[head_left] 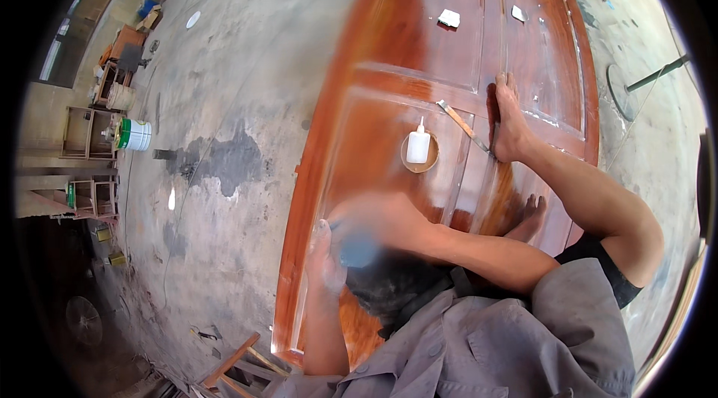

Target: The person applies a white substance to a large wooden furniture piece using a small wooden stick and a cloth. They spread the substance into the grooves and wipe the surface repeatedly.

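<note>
I sit on a large glossy red-brown panelled wooden door [407,87] lying flat. My left hand [327,257] is upright by its left edge, fingers closed and partly hidden, a fingertip whitish. Reaching across from the right, my right hand [378,217] is smeared by blur and meets the left one; its fingers do not show. Between and below the hands is a blurred bluish patch [360,248], and I cannot tell what it is. Beyond them, a white squeeze bottle [419,147] with a pointed nozzle stands in a round brown bowl [435,160]. A wooden-handled flat tool [464,126] lies beside my foot.
Two white scraps [449,18] lie on the door's far half. My bare foot [510,117] rests on it. Left across the stained concrete floor [224,84] stand a white-and-green bucket [134,135] and wooden frames [78,132]. A metal stand [619,91] is at right.
</note>
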Demonstrator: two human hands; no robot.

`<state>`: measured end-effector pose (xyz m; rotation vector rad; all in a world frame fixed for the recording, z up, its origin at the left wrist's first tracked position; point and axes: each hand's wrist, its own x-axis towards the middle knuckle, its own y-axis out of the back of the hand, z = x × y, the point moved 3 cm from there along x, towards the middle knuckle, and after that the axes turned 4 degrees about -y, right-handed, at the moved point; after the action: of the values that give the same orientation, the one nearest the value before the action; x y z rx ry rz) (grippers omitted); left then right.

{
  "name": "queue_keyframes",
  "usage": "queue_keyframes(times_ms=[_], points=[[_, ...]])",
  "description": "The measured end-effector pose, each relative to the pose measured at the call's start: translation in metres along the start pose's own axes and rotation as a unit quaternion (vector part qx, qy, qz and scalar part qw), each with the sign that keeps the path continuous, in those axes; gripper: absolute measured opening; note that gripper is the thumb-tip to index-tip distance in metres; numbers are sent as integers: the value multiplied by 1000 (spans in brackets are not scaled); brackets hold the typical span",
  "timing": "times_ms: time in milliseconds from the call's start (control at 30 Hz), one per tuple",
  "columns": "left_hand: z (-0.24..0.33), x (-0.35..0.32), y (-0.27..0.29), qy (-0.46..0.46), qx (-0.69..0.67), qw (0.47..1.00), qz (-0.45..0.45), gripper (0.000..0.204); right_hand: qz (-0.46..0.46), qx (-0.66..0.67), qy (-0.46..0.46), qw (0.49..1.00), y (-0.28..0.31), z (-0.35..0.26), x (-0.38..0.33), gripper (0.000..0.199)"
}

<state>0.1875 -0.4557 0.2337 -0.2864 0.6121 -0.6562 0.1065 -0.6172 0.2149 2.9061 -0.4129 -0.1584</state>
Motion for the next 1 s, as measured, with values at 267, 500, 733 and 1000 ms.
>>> queue_keyframes(times_ms=[267,500,733,1000], points=[[14,-12,-31,-206,497,827,-167,91,-66,287,-153,943,-7,12,-8,28],[-8,16,16,-296,493,818,-7,47,-29,222,-303,926,1,101,-22,46],[-19,10,83,-149,345,904,202,46,167,306,-478,806,65,137,-1,47],[-28,9,93,-176,650,739,23,56,246,244,-419,840,142,175,45,31]])
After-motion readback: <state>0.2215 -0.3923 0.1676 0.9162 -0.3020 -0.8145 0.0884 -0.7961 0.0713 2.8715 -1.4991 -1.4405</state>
